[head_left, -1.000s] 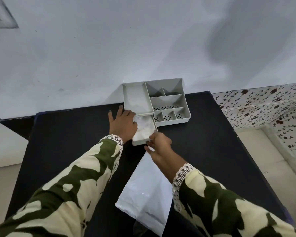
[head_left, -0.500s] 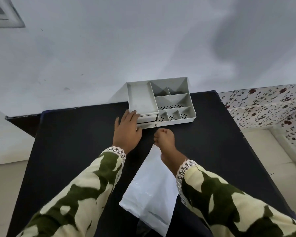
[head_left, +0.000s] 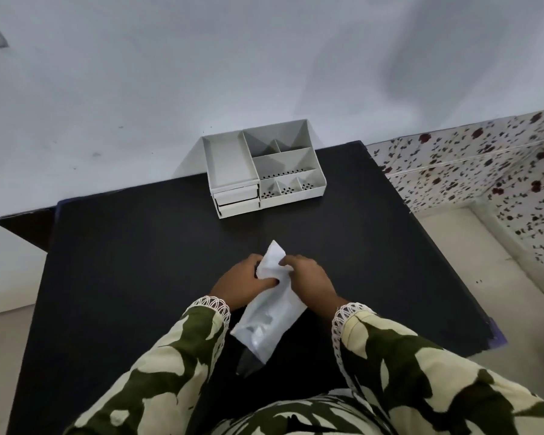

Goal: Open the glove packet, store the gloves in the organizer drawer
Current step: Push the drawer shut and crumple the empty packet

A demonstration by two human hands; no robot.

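Observation:
A white plastic glove packet (head_left: pixel 269 312) is held above the black table (head_left: pixel 123 262), squeezed narrow between both hands. My left hand (head_left: pixel 241 282) grips its upper part from the left, and my right hand (head_left: pixel 310 282) grips it from the right. The packet's top corner sticks up between them. The grey organizer (head_left: pixel 263 171) stands at the table's far edge against the wall. Its two small drawers (head_left: pixel 236 199) at the front left are pushed in. No gloves are visible.
A pale wall rises behind the table. To the right lies a floral-patterned surface (head_left: pixel 484 171) and a pale floor (head_left: pixel 471 262). My camouflage-patterned sleeves fill the bottom of the view.
The drawer with the white gloves was pushed shut. Both hands then came back from the organizer and picked up the packet, which lay flat on the table before.

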